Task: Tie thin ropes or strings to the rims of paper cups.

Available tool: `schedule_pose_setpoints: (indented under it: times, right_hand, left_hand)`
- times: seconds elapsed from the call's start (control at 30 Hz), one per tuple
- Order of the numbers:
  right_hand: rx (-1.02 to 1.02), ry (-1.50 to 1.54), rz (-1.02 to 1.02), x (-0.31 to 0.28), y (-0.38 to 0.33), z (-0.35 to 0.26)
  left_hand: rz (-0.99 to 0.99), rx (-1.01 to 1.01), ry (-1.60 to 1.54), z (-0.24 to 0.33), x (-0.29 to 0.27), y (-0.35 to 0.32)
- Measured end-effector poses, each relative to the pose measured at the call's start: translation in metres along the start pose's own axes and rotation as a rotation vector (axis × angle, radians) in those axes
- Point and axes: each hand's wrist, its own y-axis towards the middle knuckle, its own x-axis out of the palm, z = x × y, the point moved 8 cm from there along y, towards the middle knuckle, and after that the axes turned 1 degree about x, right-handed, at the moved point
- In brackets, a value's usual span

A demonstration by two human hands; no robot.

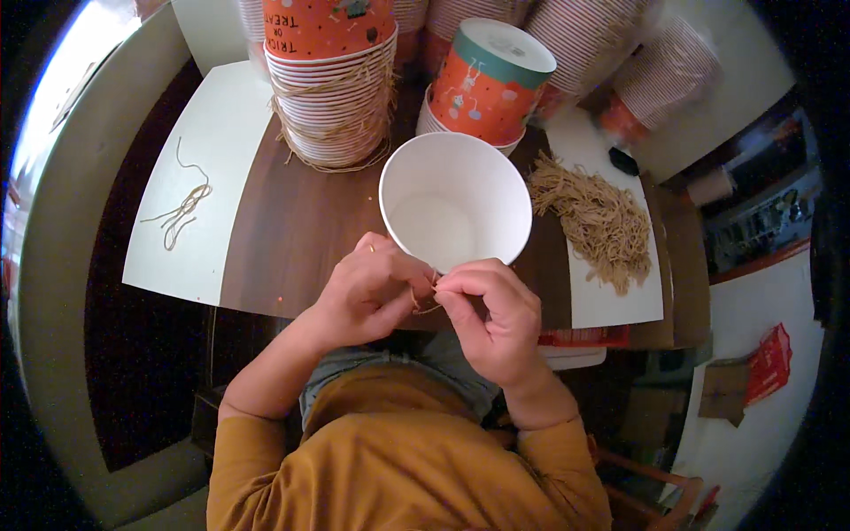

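A white paper bucket (456, 190) stands at the table's near edge, its open mouth tipped up toward me. At its near rim my left hand (376, 292) and my right hand (496, 319) meet, fingertips almost touching. Both are closed in a pinch on a thin tan cord (428, 310), which loops down between them. Where the cord meets the bucket is hidden by my fingers. To the right lies a heap of cut tan cords (598, 221) on a white board.
A tall stack of nested buckets (332, 115) with cords hanging on it stands behind left. An upturned orange and teal bucket (491, 84) is behind the white one. Loose cord (188, 208) lies on the left board. A black object (623, 161) sits by the heap.
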Motion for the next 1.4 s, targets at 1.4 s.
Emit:
schedule_pose_setpoints:
  times: [1.4]
  right_hand:
    - [0.648,0.924,0.039,0.103,-0.021,0.080]
  left_hand:
    - [0.735,-0.659,-0.573,-0.043,-0.020,-0.072]
